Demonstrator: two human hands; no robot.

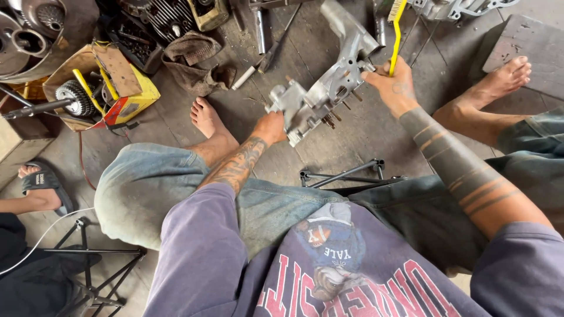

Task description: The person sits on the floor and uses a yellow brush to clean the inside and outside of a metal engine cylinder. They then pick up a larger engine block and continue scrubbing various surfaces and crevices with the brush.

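Observation:
A silver metal engine casing (320, 97) stands tilted on the grey floor in front of me. My left hand (271, 127) grips its lower left end. My right hand (392, 87) holds a yellow-handled brush (396, 32) against the casing's upper right side. Several studs stick out of the casing's underside. Both forearms are tattooed, and I sit with my bare feet on either side of the part.
A cardboard box (126, 88) with a gear and yellow tools sits at left. A brown rag (197, 61), metal rods and engine parts lie at the back. A black metal stand (346, 175) lies by my knees. Another person's sandalled foot (41, 182) shows at far left.

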